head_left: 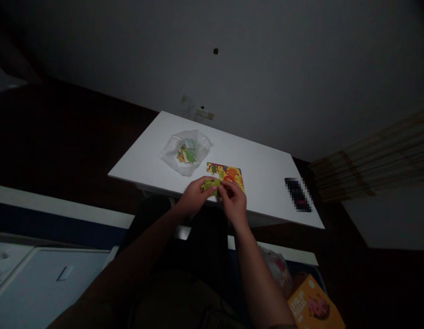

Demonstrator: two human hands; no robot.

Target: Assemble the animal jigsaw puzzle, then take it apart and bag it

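Note:
My left hand and my right hand meet at the near edge of a small white table. Both pinch green puzzle pieces held between the fingertips. Just beyond the fingers lies a partly joined puzzle section in orange, red and yellow. A clear plastic bag with several loose pieces inside rests further back on the left of the table.
A dark blurred-out object lies on the table's right side. An orange puzzle box sits low at my right, beside a pale bag. A white and blue surface is at lower left. A grey wall stands behind.

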